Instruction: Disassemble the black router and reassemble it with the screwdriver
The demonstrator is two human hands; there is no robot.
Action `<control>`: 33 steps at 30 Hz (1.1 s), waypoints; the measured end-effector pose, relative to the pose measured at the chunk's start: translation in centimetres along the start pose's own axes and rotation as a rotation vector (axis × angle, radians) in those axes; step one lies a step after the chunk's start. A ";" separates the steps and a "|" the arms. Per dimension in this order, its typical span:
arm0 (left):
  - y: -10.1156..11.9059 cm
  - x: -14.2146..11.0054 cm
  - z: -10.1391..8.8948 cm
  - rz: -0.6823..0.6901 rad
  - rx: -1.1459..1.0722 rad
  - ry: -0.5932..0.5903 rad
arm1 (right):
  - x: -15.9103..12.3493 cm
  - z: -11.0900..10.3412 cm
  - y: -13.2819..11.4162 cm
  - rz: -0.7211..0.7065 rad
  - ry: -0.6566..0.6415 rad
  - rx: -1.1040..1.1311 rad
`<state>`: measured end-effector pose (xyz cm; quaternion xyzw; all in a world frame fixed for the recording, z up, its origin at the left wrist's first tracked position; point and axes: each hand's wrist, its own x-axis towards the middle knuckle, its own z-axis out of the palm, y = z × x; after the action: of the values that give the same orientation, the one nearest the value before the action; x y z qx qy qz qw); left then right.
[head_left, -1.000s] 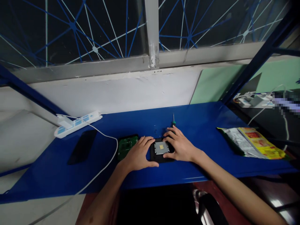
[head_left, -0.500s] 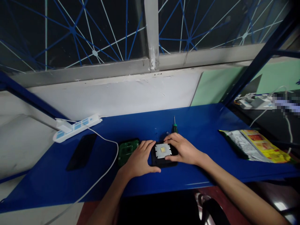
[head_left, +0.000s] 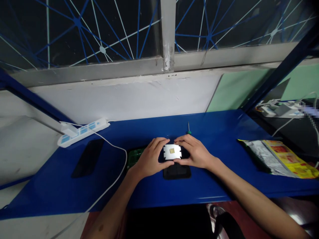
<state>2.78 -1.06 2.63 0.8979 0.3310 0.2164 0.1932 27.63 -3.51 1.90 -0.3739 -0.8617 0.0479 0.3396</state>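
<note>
One black case (head_left: pixel 176 172) lies flat on the blue table (head_left: pixel 214 189), its near part showing below the hands; the far part is covered, so what is inside cannot be told. A green case (head_left: pixel 133 156) sits to its left, dark within, half hidden by the left hand (head_left: pixel 149 158). At the far right lies a yellow and silver packet (head_left: pixel 279 157); its contents are out of sight.

The thing in hand is a silver metal plate (head_left: pixel 177 153) with notched sides and a small yellowish square (head_left: pixel 172 151) near its middle. It is over the far part of the black case, face up. The left hand and the right hand (head_left: pixel 196 151) hold it from both sides, thumbs along the near edge, fingers curled at the far corners. Each hand is parted only about as wide as the plate. Both forearms slant inward from the bottom of the view.

Just beyond the right hand is a green-handled screwdriver (head_left: pixel 189 132), pointing away.
</note>
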 end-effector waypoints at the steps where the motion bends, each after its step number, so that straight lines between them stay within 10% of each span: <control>1: -0.1 0.4 -0.1 0.034 0.006 -0.004 | 0.0 0.1 0.1 -0.003 -0.002 -0.001; 33: -1.7 1.1 0.8 0.121 -0.175 0.136 | -1.4 0.0 0.3 0.104 -0.049 0.006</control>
<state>3.10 0.72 1.42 0.8793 0.2683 0.3161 0.2345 28.50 -4.28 1.03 -0.4157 -0.8491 0.0773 0.3166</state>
